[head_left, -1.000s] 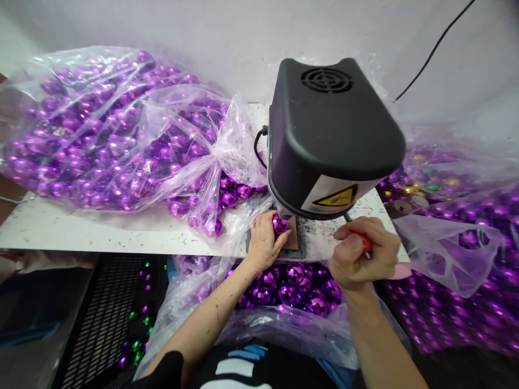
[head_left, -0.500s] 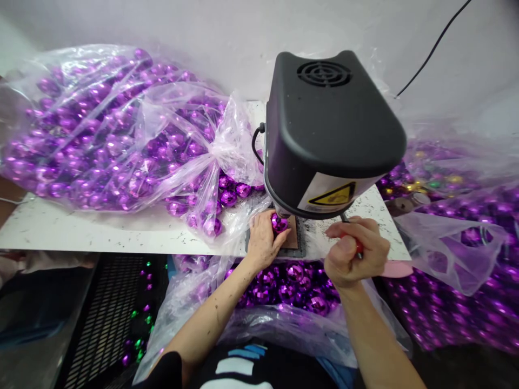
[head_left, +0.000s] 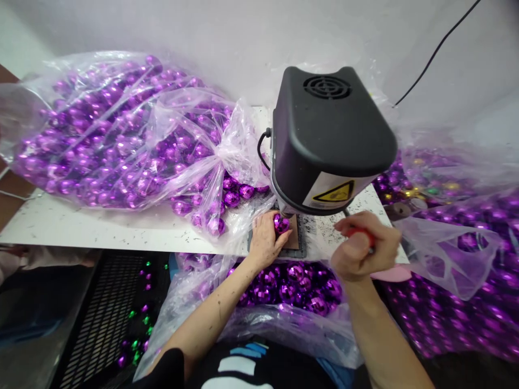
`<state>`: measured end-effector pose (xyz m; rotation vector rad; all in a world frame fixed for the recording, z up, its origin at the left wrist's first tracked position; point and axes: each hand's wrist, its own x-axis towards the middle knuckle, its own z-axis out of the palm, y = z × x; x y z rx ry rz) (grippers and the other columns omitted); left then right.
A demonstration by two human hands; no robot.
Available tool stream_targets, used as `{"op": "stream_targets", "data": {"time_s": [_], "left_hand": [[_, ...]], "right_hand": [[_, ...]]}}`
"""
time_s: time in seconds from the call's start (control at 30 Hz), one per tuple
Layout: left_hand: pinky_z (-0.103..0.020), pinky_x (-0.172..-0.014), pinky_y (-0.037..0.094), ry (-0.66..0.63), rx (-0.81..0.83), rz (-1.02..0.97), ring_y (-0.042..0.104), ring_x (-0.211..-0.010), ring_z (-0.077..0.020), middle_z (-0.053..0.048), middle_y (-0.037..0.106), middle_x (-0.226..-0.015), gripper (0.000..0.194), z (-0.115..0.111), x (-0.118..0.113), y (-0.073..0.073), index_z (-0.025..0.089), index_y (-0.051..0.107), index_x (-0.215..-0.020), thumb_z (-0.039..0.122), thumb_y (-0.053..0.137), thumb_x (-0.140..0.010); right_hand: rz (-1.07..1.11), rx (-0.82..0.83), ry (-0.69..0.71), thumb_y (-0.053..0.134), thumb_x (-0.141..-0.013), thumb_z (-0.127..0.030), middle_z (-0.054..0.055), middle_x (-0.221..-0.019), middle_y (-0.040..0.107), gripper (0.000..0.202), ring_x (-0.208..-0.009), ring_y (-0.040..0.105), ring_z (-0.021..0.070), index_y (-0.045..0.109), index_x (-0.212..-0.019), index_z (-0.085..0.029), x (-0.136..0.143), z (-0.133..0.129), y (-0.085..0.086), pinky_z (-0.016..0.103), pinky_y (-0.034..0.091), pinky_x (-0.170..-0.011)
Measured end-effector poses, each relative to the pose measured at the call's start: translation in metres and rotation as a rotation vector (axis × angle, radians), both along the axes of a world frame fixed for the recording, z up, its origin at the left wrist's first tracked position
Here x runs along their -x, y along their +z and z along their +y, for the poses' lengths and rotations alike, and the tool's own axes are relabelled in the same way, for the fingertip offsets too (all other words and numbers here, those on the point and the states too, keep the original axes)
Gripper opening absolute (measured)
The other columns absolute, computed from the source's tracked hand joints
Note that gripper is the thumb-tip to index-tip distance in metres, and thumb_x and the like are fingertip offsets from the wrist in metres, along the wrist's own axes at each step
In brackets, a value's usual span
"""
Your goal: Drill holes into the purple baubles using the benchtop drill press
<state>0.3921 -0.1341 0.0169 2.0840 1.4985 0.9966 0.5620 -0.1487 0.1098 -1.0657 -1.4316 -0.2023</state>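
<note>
A shiny purple faceted ball [head_left: 281, 223] is held between the thumb and fingers of my left hand [head_left: 267, 239], right under the front of a black machine [head_left: 332, 124] with a yellow warning label. Beneath the ball lies a brown pad [head_left: 290, 240] on a dark mat. My right hand [head_left: 367, 246] is wrapped round a red handle [head_left: 362, 235] on a thin metal lever at the machine's right side. An open plastic bag of purple balls [head_left: 287, 286] rests below the table edge, between my forearms.
A large tied bag of purple balls [head_left: 105, 146] covers the left of the white table [head_left: 81, 232]. More bagged balls [head_left: 446, 302] lie at the right. A black mesh crate [head_left: 101, 313] stands at lower left. Behind the machine, a black cable [head_left: 438, 51] hangs along the wall.
My right hand has moved slightly right and the red handle shows more. My left hand stays on the ball under the machine. The whole view has shifted slightly.
</note>
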Motion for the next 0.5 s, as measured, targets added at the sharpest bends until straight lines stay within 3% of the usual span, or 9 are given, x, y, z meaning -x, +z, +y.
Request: {"op": "stream_targets", "data": {"time_s": [0.07,0.2,0.27,0.37,0.5], "left_hand": [[-0.048,-0.105,0.043,-0.005,-0.008,-0.007,0.058,-0.116,-0.0286,-0.013,0.062,-0.124,0.044,0.001,0.001,-0.001,0.019,0.048,-0.131,0.036,0.065,-0.094],[-0.053,-0.111,0.04,-0.077,-0.126,-0.014,0.058,-0.119,-0.0286,-0.014,0.062,-0.128,0.051,-0.018,0.01,-0.009,0.018,0.044,-0.138,0.033,0.065,-0.094],[-0.054,-0.116,0.037,-0.176,-0.235,0.04,0.056,-0.125,-0.0279,-0.014,0.061,-0.13,0.051,-0.041,0.017,-0.019,0.019,0.043,-0.142,0.027,0.06,-0.094],[-0.051,-0.118,0.036,-0.427,-0.361,0.2,0.054,-0.129,-0.0261,-0.013,0.061,-0.133,0.047,-0.076,0.027,-0.037,0.024,0.051,-0.141,0.022,0.055,-0.095],[-0.052,-0.12,0.032,-0.619,-0.274,0.395,0.049,-0.135,-0.0287,-0.015,0.056,-0.144,0.037,-0.095,0.038,-0.054,0.024,0.061,-0.133,0.029,0.057,-0.097]], "right_hand": [[0.063,-0.07,-0.055,0.048,-0.096,-0.029,-0.001,-0.076,0.059,0.019,-0.059,0.058,0.0082,0.064,-0.099,-0.019,0.002,0.01,0.025,0.025,0.044,-0.055],[0.161,-0.035,-0.125,0.045,-0.101,-0.04,-0.003,-0.075,0.057,0.032,-0.053,0.055,0.0036,0.063,-0.089,-0.016,0.007,0.031,0.059,0.02,0.041,-0.05],[0.181,-0.006,-0.111,0.045,-0.1,-0.046,-0.004,-0.073,0.055,0.038,-0.05,0.054,0.0024,0.061,-0.088,-0.014,0.009,0.035,0.065,0.018,0.039,-0.046],[0.209,-0.001,-0.083,0.046,-0.099,-0.052,-0.005,-0.071,0.051,0.043,-0.049,0.053,0.0024,0.059,-0.086,-0.013,0.011,0.037,0.067,0.017,0.036,-0.042],[0.247,-0.02,-0.09,0.046,-0.098,-0.055,-0.005,-0.068,0.048,0.045,-0.046,0.052,0.0028,0.056,-0.084,-0.014,0.013,0.036,0.066,0.018,0.031,-0.037]]}}
